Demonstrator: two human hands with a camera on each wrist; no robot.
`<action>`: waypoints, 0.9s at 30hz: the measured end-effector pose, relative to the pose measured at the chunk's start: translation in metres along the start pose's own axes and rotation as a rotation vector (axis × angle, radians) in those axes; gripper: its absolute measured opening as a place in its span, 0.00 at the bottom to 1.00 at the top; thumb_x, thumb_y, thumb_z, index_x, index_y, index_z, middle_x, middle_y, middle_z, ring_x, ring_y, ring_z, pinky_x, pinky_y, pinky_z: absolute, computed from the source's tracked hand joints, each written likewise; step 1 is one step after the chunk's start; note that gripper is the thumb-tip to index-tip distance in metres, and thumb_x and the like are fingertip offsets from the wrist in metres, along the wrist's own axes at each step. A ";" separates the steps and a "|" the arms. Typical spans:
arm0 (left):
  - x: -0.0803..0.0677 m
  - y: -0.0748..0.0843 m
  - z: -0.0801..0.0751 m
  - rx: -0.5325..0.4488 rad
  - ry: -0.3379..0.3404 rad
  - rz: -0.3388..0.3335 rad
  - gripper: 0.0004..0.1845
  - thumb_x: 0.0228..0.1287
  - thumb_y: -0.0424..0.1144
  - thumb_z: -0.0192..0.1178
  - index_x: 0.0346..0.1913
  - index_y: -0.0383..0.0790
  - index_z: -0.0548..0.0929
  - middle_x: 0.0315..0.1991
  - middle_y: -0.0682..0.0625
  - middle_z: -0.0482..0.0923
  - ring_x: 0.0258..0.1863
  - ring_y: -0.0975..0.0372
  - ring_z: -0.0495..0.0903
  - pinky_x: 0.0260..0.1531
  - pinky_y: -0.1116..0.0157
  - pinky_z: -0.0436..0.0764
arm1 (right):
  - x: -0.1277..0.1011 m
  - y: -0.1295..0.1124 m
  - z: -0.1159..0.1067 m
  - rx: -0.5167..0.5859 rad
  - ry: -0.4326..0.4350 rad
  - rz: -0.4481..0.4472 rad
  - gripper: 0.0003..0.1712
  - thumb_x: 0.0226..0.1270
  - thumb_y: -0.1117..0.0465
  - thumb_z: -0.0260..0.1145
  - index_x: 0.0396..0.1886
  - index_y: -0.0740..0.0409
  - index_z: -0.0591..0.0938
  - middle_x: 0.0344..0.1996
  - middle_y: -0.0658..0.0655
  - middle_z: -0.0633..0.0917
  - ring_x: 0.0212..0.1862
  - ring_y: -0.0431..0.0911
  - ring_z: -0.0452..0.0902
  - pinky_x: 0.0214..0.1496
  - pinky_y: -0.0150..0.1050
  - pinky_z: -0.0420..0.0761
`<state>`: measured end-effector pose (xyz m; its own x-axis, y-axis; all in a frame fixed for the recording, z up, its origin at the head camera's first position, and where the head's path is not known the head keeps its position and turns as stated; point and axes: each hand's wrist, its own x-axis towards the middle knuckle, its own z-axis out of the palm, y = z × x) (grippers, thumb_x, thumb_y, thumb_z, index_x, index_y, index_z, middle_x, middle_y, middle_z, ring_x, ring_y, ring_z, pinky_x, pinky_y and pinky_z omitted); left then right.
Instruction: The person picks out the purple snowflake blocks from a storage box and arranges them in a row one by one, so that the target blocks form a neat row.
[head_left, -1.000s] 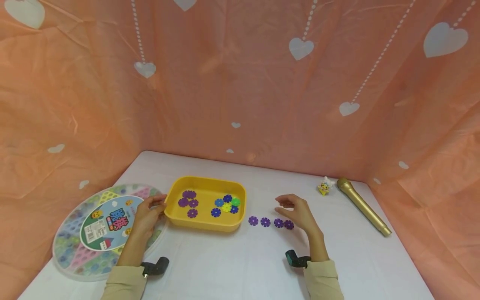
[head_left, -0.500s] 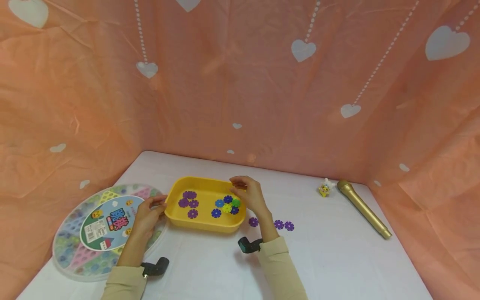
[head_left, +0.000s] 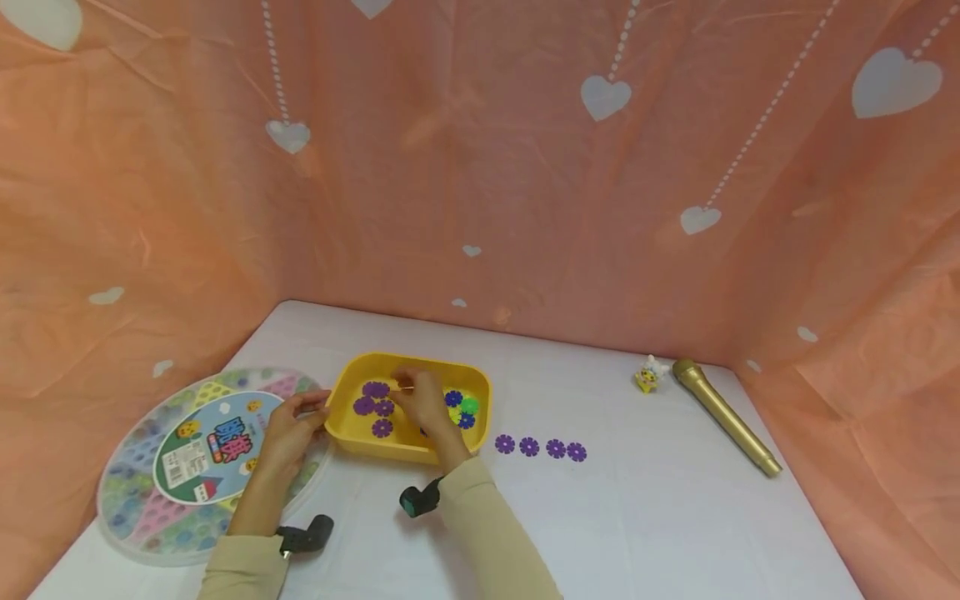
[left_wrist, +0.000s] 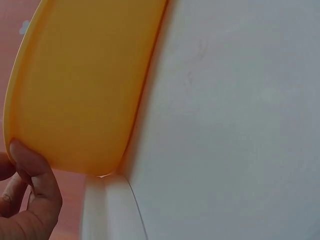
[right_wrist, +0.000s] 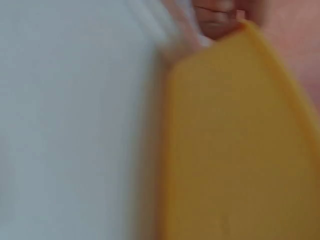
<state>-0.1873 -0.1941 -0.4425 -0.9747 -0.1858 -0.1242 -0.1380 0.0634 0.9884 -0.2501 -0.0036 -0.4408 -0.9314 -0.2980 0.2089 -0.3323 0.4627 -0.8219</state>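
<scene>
Sleeves [head_left: 495, 529] lie nearest. Ahead, four purple discs [head_left: 528, 447] form a row on the white table [head_left: 675, 517], just beside the yellow tray [head_left: 375, 447]. The left hand [head_left: 287, 429] pinches the tray's left rim; a tug there could slide or tip it. The right hand [head_left: 425, 410] hangs over the tray, fingers bent near other purple discs [head_left: 382, 427] inside; whether it pinches one, I cannot tell. Overlapping discs could come up together. Farther off lies a gold microphone [head_left: 726, 415].
</scene>
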 end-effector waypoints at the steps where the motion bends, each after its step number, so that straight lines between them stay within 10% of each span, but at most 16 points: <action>1: 0.000 0.000 0.000 0.000 -0.002 -0.002 0.21 0.66 0.27 0.50 0.61 0.26 0.66 0.44 0.44 0.68 0.30 0.64 0.73 0.28 0.71 0.77 | 0.000 0.000 0.004 0.012 -0.005 -0.002 0.16 0.58 0.71 0.65 0.47 0.68 0.80 0.44 0.63 0.82 0.47 0.52 0.79 0.47 0.34 0.79; 15: -0.004 -0.002 -0.002 -0.035 -0.003 0.019 0.21 0.65 0.24 0.50 0.60 0.22 0.65 0.39 0.47 0.69 0.26 0.67 0.74 0.26 0.71 0.76 | 0.000 0.006 0.020 -0.220 -0.386 -0.002 0.42 0.58 0.58 0.69 0.71 0.54 0.60 0.67 0.55 0.65 0.68 0.47 0.58 0.69 0.37 0.56; 27: -0.001 0.000 -0.003 -0.015 -0.011 0.002 0.21 0.65 0.25 0.50 0.60 0.24 0.66 0.41 0.46 0.69 0.28 0.67 0.73 0.28 0.72 0.76 | 0.007 0.006 0.021 -0.545 -0.334 -0.259 0.17 0.56 0.61 0.69 0.47 0.52 0.83 0.47 0.54 0.79 0.49 0.43 0.73 0.57 0.30 0.68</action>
<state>-0.1860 -0.1964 -0.4421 -0.9769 -0.1746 -0.1231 -0.1335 0.0488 0.9898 -0.2555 -0.0204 -0.4558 -0.7456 -0.6562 0.1161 -0.6465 0.6699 -0.3651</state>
